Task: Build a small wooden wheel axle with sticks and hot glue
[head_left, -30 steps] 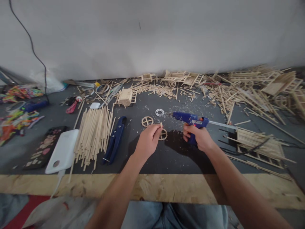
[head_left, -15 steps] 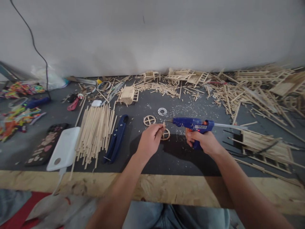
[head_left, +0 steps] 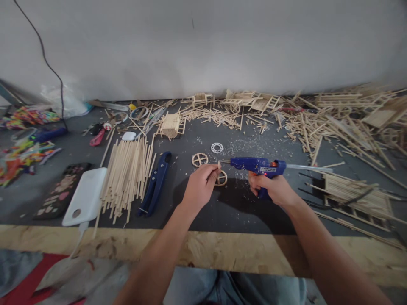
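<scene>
My right hand (head_left: 270, 188) is wrapped round the handle of a blue glue gun (head_left: 249, 164), whose clear glue stick (head_left: 307, 167) juts out at the back. Its nozzle points left, at or very near a short wooden stick piece (head_left: 219, 164) pinched between my left thumb and fingertips. Most of that piece is hidden by my left hand (head_left: 200, 184). Just beyond the fingers lies one small wooden spoked wheel (head_left: 221, 179), partly covered. A second spoked wheel (head_left: 199, 159) and a white ring with holes (head_left: 216, 148) rest on the dark table farther back.
Blue cutters (head_left: 155, 184) and a bundle of thin wooden sticks (head_left: 127, 178) lie left, beside a white power bank (head_left: 84, 197) and a phone (head_left: 62, 191). Small stick-built models (head_left: 171, 126) and loose offcuts line the back. A slatted wooden piece (head_left: 356, 197) with a dark cable lies right.
The glue gun's nozzle has moved slightly left, closer to the stick piece in my left fingers. Both hands otherwise hold nearly the same place.
</scene>
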The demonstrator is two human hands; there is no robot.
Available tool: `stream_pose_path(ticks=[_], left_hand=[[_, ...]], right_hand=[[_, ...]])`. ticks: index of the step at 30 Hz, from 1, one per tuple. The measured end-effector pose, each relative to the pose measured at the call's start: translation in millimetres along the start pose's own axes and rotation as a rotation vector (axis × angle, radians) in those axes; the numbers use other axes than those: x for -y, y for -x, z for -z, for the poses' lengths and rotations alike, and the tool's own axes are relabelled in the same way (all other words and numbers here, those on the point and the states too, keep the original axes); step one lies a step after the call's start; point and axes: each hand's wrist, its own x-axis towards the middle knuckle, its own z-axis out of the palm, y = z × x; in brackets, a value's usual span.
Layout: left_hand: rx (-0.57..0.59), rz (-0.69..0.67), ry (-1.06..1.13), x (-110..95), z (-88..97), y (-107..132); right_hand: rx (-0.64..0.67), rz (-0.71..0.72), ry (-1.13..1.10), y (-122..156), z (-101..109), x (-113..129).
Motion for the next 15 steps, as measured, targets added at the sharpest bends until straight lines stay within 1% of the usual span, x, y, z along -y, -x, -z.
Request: stream_pose_path(ticks=[15], left_hand=[[-0.012,0.005,0.014,-1.4,-0.1,0.0]], right_hand=[[-0.021,-0.019,0.010,0.1,0.5,0.4]])
